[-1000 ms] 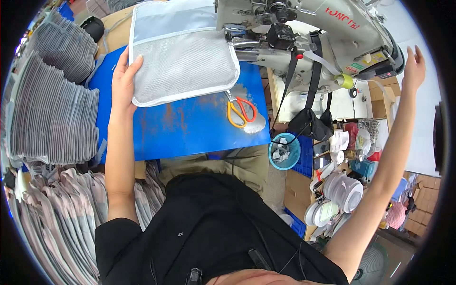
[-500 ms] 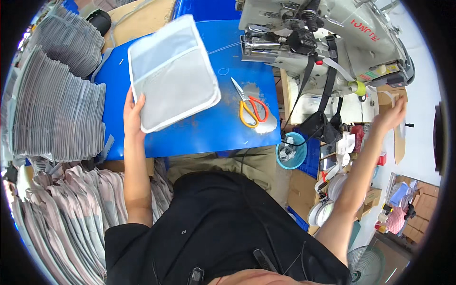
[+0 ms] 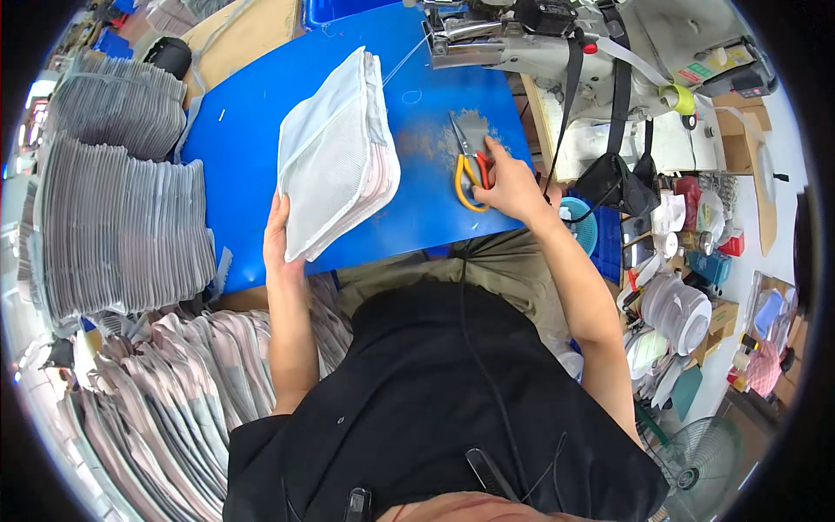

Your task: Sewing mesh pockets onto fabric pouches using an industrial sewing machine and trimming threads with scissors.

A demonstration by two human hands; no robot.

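My left hand (image 3: pixel 277 228) grips a white zip-edged mesh pouch (image 3: pixel 335 152) at its lower left edge. The pouch is tilted, its pink-grey inner layers showing along the right side, and thin threads run from near its top toward the sewing machine (image 3: pixel 470 39). My right hand (image 3: pixel 509 183) reaches over the scissors (image 3: pixel 465 178) with yellow and red handles, index finger stretched out beside them and thumb at the yellow loop. The scissors lie on the blue worktop (image 3: pixel 248 113), blades pointing away from me.
Tall stacks of grey pouches (image 3: pixel 122 226) stand at the left, more hanging pieces (image 3: pixel 174 374) below. A black strap bag (image 3: pixel 613 187) hangs under the machine. A blue basket (image 3: pixel 577 222), spools (image 3: pixel 678 313) and a fan (image 3: pixel 687 470) are on the right.
My right hand has come from the far right down to the scissors. The pouch in my left hand has come away from the machine and tilted.
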